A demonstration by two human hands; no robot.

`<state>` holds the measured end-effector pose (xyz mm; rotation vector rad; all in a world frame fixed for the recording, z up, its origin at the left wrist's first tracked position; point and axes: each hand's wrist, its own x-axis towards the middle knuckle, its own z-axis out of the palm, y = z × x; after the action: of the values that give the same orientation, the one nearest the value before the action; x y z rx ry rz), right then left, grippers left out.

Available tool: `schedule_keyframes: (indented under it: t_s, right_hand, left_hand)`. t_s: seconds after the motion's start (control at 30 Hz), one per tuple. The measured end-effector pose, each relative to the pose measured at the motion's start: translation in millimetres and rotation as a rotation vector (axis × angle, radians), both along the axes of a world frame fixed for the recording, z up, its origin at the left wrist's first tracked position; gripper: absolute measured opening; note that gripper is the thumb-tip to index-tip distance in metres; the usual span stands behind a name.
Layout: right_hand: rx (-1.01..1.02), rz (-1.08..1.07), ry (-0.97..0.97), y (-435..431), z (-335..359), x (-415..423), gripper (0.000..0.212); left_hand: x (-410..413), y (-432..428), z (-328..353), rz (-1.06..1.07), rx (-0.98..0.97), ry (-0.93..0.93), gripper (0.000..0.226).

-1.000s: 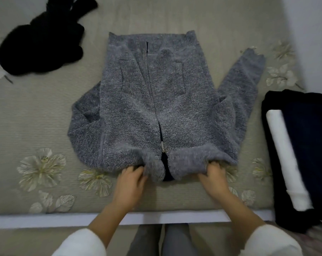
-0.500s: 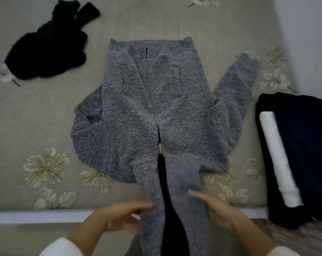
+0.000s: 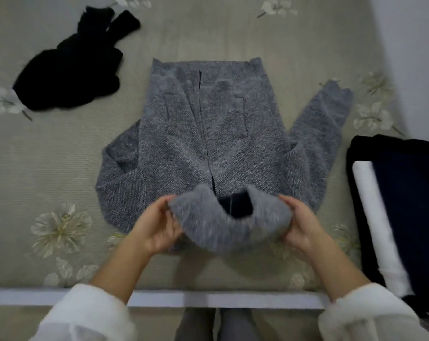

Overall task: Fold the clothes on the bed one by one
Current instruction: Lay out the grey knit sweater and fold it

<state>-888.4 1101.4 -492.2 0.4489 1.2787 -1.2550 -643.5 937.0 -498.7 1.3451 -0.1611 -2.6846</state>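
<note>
Grey jacket (image 3: pixel 208 134), near end gripped: L hand (image 3: pixel 156 227), R hand (image 3: pixel 302 225).

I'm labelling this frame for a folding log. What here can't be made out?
Head view only:
grey jacket: near end, held by left hand and right hand, motion-blurred.
dark folded pile: cut by right edge.
black garment: crumpled; type unclear.

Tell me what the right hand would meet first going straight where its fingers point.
The right hand, gripping the collar, would probably run onto the grey jacket lying flat just beyond; depth is unclear.
</note>
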Motion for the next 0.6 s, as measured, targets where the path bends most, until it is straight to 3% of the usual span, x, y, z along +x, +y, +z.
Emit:
schedule_keyframes:
  t_s: [0.07, 0.13, 0.2, 0.27, 0.37, 0.43, 0.53, 0.6]
  right_hand:
    - [-0.125, -0.291, 0.012, -28, 0, -9, 0.027]
    - [-0.175, -0.342, 0.066, -49, -3, -9, 0.030]
    - [-0.123, -0.128, 0.255, -65, -11, 2, 0.027]
    - [-0.049, 0.198, 0.512, -76, -19, 17, 0.031]
    - [-0.064, 0.642, 0.921, -93, -38, 35, 0.058]
    - [-0.055, 0.885, 1.213, -109, -54, 36, 0.064]
    - [0.076, 1.117, 1.558, -137, -78, 24, 0.063]
    - [0.132, 1.201, 1.690, -156, -94, 9, 0.060]
  left_hand:
    - [-22, -18, 4, 0.219, -0.062, 0.036, 0.029]
    - [-36, -29, 1, 0.289, -0.147, -0.012, 0.036]
    - [-46, -31, -6, 0.131, -0.323, -0.109, 0.042]
    - [-54, -30, -16, -0.181, -0.610, -0.276, 0.046]
    - [-56, -33, -42, -0.673, -1.273, -0.556, 0.057]
    - [-56, -42, -61, -0.913, -1.592, -0.668, 0.063]
    - [-61, -59, -91, -1.097, -1.801, -0.771, 0.066]
    - [-66, -74, -111, -1.166, -1.867, -0.821, 0.070]
